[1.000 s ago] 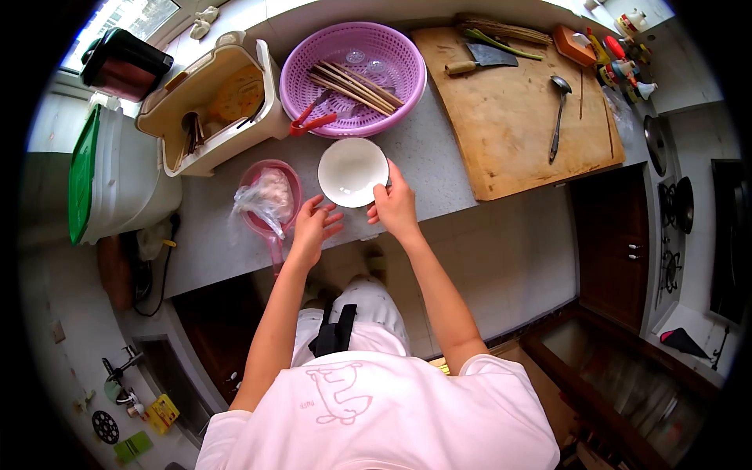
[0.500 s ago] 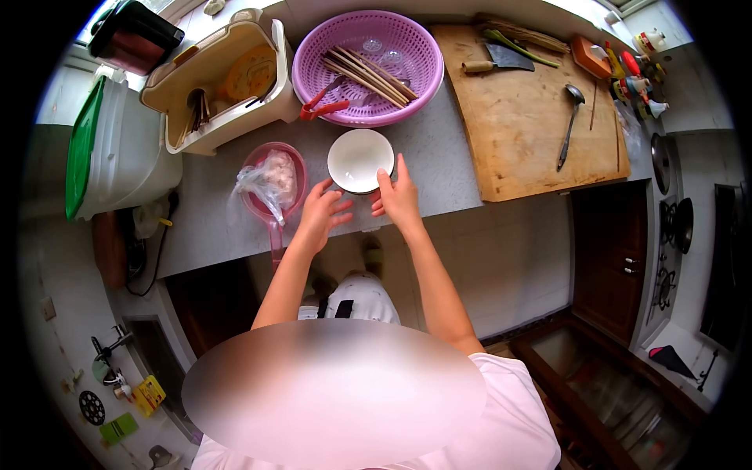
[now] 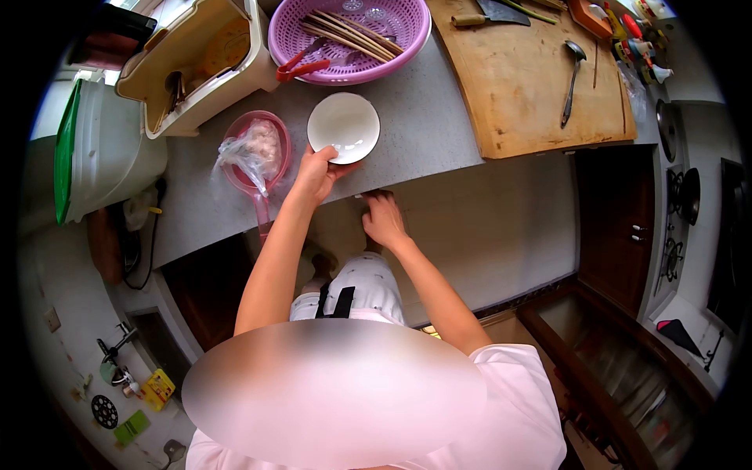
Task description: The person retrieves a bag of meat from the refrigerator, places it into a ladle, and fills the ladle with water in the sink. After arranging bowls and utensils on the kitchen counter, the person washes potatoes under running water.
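Head view: hold switched since earlier frames. Right hand (image 3: 384,221) off white bowl (image 3: 343,125), now down at front edge of counter (image 3: 427,125), 5 o'clock from bowl; fingers curled, tips hidden, can't tell if gripping anything. Left hand (image 3: 319,174) has bowl alone at its 7 o'clock: thumb over rim, fingers closed underneath. Means bowl relies on left grip only. Bowl over counter, base contact unclear; purple basket (image 3: 411,39) at 12 o'clock.

Lt-pink short-slv tee (image 3: 521,399), front mostly blurred; wht bottoms (image 3: 364,283), dk-flecked; blk strap (image 3: 342,302) nr waist.
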Demonstrator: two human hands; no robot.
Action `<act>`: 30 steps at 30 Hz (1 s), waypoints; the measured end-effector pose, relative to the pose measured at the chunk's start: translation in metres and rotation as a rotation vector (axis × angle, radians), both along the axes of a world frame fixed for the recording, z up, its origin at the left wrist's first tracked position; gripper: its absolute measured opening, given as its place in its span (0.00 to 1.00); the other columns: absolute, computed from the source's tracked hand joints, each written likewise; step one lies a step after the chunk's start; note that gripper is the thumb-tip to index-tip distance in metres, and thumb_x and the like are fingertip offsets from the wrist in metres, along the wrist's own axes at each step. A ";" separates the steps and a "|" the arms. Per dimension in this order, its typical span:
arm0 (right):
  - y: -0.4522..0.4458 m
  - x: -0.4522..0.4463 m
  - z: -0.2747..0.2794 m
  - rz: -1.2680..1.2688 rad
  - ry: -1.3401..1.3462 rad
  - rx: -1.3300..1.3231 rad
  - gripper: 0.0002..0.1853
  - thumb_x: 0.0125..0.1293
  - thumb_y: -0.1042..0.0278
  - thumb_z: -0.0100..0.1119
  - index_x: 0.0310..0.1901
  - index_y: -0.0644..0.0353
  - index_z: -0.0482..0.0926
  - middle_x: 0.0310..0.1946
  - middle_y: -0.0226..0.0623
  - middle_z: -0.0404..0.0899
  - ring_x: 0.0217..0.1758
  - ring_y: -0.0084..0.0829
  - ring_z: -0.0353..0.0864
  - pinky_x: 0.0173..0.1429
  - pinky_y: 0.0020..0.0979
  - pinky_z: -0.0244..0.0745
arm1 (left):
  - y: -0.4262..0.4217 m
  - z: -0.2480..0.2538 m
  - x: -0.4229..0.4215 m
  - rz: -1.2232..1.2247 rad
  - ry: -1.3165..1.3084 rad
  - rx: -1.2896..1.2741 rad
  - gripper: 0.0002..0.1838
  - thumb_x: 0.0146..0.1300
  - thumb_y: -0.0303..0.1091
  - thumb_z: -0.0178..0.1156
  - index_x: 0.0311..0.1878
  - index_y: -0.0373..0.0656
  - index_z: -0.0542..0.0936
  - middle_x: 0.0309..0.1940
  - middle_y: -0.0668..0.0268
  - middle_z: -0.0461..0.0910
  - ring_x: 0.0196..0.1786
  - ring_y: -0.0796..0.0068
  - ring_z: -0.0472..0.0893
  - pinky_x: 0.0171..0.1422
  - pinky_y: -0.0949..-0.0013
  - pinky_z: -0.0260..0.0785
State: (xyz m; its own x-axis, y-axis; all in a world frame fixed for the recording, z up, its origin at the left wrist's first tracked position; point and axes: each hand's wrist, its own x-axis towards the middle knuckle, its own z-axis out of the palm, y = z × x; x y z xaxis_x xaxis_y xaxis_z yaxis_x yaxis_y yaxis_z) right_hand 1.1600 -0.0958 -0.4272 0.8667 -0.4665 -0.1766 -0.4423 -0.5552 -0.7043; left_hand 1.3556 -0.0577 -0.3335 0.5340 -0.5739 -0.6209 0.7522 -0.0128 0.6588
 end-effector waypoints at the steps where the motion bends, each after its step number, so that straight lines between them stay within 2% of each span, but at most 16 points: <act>1: 0.002 0.003 -0.001 0.021 0.067 -0.025 0.28 0.53 0.75 0.56 0.60 0.60 0.75 0.59 0.49 0.73 0.61 0.52 0.70 0.62 0.49 0.72 | 0.008 -0.004 -0.003 -0.007 -0.005 -0.008 0.27 0.64 0.20 0.47 0.67 0.36 0.58 0.60 0.49 0.71 0.57 0.51 0.80 0.58 0.47 0.81; 3: 0.004 0.010 -0.006 0.056 0.194 -0.082 0.30 0.52 0.75 0.58 0.62 0.59 0.73 0.58 0.48 0.73 0.60 0.53 0.70 0.62 0.49 0.72 | 0.020 -0.002 -0.011 -0.008 0.048 -0.029 0.29 0.62 0.18 0.46 0.68 0.35 0.57 0.60 0.49 0.69 0.58 0.51 0.79 0.62 0.47 0.79; 4: 0.008 0.010 -0.011 0.061 0.196 -0.170 0.32 0.50 0.76 0.60 0.62 0.59 0.72 0.58 0.47 0.73 0.58 0.55 0.72 0.58 0.51 0.75 | 0.027 0.004 -0.018 0.003 0.054 -0.029 0.29 0.62 0.18 0.46 0.68 0.35 0.57 0.61 0.49 0.69 0.58 0.51 0.79 0.63 0.47 0.79; 7: 0.023 0.013 -0.024 -0.084 0.063 -0.176 0.30 0.52 0.75 0.60 0.61 0.59 0.73 0.58 0.48 0.73 0.55 0.56 0.74 0.55 0.51 0.76 | 0.048 0.029 -0.041 0.006 0.050 -0.021 0.29 0.62 0.17 0.47 0.68 0.32 0.57 0.61 0.48 0.70 0.60 0.50 0.78 0.65 0.46 0.77; 8: 0.027 0.014 -0.026 -0.135 -0.018 -0.199 0.24 0.54 0.75 0.59 0.56 0.61 0.76 0.54 0.50 0.76 0.52 0.55 0.76 0.52 0.52 0.77 | 0.055 0.042 -0.050 0.000 0.045 -0.015 0.27 0.62 0.17 0.47 0.67 0.30 0.59 0.61 0.48 0.70 0.61 0.50 0.77 0.67 0.45 0.77; 11: 0.029 0.015 -0.052 -0.182 -0.095 -0.106 0.17 0.58 0.75 0.58 0.51 0.59 0.79 0.52 0.47 0.77 0.54 0.52 0.76 0.57 0.49 0.75 | 0.091 0.057 -0.068 -0.062 0.054 -0.009 0.27 0.63 0.17 0.46 0.66 0.28 0.60 0.61 0.48 0.71 0.62 0.50 0.77 0.68 0.45 0.75; 12: 0.033 0.015 -0.048 -0.216 -0.071 -0.114 0.11 0.60 0.74 0.56 0.45 0.59 0.81 0.47 0.49 0.80 0.53 0.52 0.77 0.58 0.48 0.74 | 0.106 0.058 -0.073 -0.096 0.067 -0.013 0.27 0.63 0.17 0.46 0.67 0.28 0.60 0.61 0.48 0.71 0.62 0.50 0.77 0.68 0.45 0.75; 14: 0.040 0.010 -0.052 -0.253 -0.006 -0.127 0.09 0.62 0.72 0.54 0.43 0.59 0.82 0.45 0.48 0.79 0.51 0.52 0.77 0.56 0.49 0.74 | 0.134 0.062 -0.083 -0.138 0.100 -0.020 0.27 0.62 0.17 0.47 0.67 0.28 0.60 0.62 0.48 0.71 0.61 0.51 0.78 0.67 0.45 0.75; 15: 0.041 0.008 -0.048 -0.273 0.024 -0.129 0.09 0.63 0.71 0.54 0.42 0.59 0.82 0.44 0.48 0.79 0.50 0.52 0.77 0.55 0.50 0.74 | 0.148 0.062 -0.086 -0.140 0.142 -0.012 0.32 0.59 0.17 0.47 0.69 0.37 0.59 0.61 0.51 0.71 0.59 0.53 0.80 0.62 0.47 0.79; 18: 0.048 -0.003 -0.061 -0.198 0.039 -0.251 0.08 0.64 0.68 0.58 0.42 0.60 0.82 0.41 0.47 0.78 0.48 0.51 0.77 0.53 0.49 0.75 | 0.187 0.060 -0.100 -0.152 0.101 0.056 0.33 0.59 0.16 0.47 0.70 0.40 0.59 0.60 0.53 0.71 0.58 0.53 0.80 0.57 0.48 0.82; 21: 0.059 -0.022 -0.063 -0.204 -0.051 -0.256 0.10 0.66 0.65 0.59 0.42 0.61 0.82 0.41 0.48 0.78 0.48 0.51 0.77 0.53 0.48 0.75 | 0.214 0.060 -0.112 -0.125 0.082 0.102 0.33 0.59 0.17 0.48 0.70 0.38 0.59 0.60 0.51 0.72 0.58 0.52 0.80 0.63 0.47 0.78; 22: 0.065 -0.031 -0.062 -0.224 -0.069 -0.250 0.09 0.64 0.67 0.62 0.42 0.62 0.82 0.41 0.45 0.77 0.47 0.49 0.76 0.52 0.47 0.75 | 0.223 0.056 -0.113 -0.124 0.085 0.119 0.33 0.58 0.17 0.48 0.70 0.39 0.59 0.60 0.53 0.72 0.58 0.53 0.80 0.62 0.48 0.79; 25: 0.086 -0.063 -0.063 -0.258 -0.132 -0.256 0.08 0.62 0.69 0.64 0.42 0.62 0.83 0.41 0.43 0.77 0.47 0.48 0.76 0.51 0.46 0.74 | 0.248 0.048 -0.114 -0.171 0.092 0.114 0.33 0.58 0.17 0.48 0.70 0.39 0.59 0.61 0.53 0.72 0.58 0.53 0.80 0.62 0.47 0.78; 30: 0.118 -0.119 -0.057 -0.266 -0.092 -0.249 0.08 0.61 0.71 0.66 0.41 0.61 0.82 0.40 0.43 0.76 0.47 0.47 0.76 0.51 0.44 0.74 | 0.270 0.039 -0.114 -0.284 0.072 0.159 0.34 0.58 0.17 0.48 0.71 0.40 0.59 0.62 0.53 0.71 0.60 0.53 0.79 0.62 0.47 0.78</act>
